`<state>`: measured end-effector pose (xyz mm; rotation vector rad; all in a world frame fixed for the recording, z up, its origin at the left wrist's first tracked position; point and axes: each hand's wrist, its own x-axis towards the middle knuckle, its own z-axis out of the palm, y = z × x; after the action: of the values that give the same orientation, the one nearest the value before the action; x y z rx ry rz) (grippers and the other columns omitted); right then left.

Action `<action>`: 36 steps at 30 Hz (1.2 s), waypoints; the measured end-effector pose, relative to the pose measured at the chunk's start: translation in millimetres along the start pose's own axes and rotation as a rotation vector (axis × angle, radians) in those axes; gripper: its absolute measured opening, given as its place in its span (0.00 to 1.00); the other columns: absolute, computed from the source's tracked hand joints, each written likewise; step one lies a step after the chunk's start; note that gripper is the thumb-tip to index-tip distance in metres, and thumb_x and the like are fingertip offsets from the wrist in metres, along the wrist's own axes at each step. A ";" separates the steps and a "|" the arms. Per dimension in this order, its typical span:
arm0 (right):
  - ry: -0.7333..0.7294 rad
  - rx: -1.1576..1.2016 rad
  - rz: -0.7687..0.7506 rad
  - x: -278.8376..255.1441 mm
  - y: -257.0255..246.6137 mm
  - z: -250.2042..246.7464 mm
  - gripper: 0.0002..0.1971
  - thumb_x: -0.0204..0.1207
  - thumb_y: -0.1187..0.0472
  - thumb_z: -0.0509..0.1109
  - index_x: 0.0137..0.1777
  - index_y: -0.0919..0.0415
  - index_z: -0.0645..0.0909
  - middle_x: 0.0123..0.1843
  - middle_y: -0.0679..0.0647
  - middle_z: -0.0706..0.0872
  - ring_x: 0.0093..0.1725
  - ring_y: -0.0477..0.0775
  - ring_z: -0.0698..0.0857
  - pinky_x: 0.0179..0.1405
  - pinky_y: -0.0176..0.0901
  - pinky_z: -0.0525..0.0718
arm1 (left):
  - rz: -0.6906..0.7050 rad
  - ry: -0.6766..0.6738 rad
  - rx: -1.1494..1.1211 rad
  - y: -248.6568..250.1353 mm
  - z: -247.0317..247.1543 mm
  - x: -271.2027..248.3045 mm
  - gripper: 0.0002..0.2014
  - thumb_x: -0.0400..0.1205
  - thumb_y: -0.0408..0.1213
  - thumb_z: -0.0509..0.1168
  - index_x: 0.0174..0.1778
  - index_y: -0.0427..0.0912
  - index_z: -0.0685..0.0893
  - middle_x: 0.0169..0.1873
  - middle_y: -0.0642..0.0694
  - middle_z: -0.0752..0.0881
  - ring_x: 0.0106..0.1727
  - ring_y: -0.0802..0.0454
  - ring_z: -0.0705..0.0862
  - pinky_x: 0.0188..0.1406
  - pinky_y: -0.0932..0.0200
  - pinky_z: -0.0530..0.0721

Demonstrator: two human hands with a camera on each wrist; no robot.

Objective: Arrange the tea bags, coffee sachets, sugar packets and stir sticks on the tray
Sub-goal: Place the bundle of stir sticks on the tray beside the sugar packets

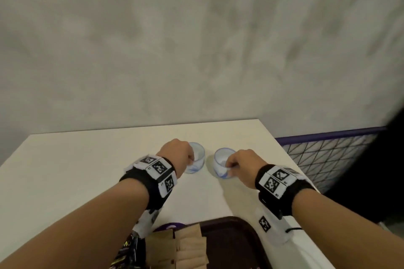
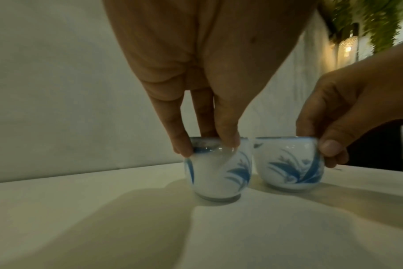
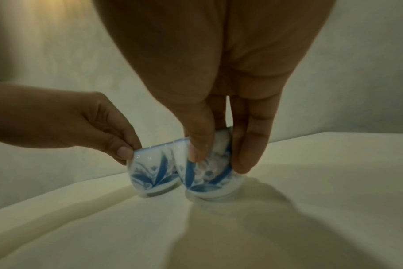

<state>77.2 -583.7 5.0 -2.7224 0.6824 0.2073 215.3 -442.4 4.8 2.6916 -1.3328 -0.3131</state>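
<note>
Pale plaster wall rises behind a white table (image 1: pixel 76 170) pushed up against it. Toward the far edge stand two small white cups painted with blue leaves, side by side and close, with a narrow gap between them. The left hand (image 1: pixel 177 153) pinches the rim of the left cup (image 1: pixel 197 159), thumb on the outside and fingertips (image 2: pixel 205 131) dipping over the lip, its base on the table. The right hand (image 1: pixel 244 164) does the same to the right cup (image 1: pixel 220 164), thumb (image 3: pixel 200 145) pressed on the near wall; from the right wrist view this cup looks tilted, though blur makes that hard to judge. Both wrists wear black bands with printed square markers. At the near edge sits a dark tray (image 1: pixel 236 244) holding a fanned row of brown paper packets (image 1: pixel 181 247), with dark glossy sachets (image 1: pixel 129 251) just left of them. A wire rack with a purple frame (image 1: pixel 328 159) stands off the table's right side.
</note>
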 end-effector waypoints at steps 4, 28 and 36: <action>0.040 -0.031 0.091 -62.7 53.7 -0.7 0.09 0.78 0.57 0.70 0.56 0.54 0.87 0.48 0.50 0.82 0.50 0.52 0.79 0.51 0.36 0.70 | 0.072 -0.058 -0.033 42.5 6.1 -5.9 0.13 0.81 0.39 0.64 0.60 0.46 0.86 0.62 0.39 0.84 0.64 0.40 0.81 0.61 0.56 0.77; -0.115 0.110 0.166 -292.7 38.4 36.3 0.15 0.84 0.53 0.59 0.68 0.48 0.80 0.56 0.45 0.67 0.70 0.47 0.76 0.47 0.17 0.65 | 0.372 -0.233 0.040 164.2 32.4 -118.7 0.11 0.80 0.33 0.61 0.53 0.39 0.88 0.55 0.37 0.86 0.57 0.39 0.83 0.56 0.52 0.80; -0.062 0.460 0.408 -286.3 38.1 59.0 0.14 0.86 0.56 0.58 0.66 0.41 0.80 0.70 0.53 0.73 0.76 0.48 0.71 0.40 0.06 0.64 | 0.397 -0.109 -0.099 151.8 38.2 -132.4 0.20 0.83 0.32 0.59 0.72 0.48 0.76 0.71 0.47 0.75 0.71 0.46 0.73 0.71 0.51 0.71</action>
<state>-195.2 -471.0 1.3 -2.1154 1.1089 0.1975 10.9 -429.4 15.3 2.2896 -1.7860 -0.4706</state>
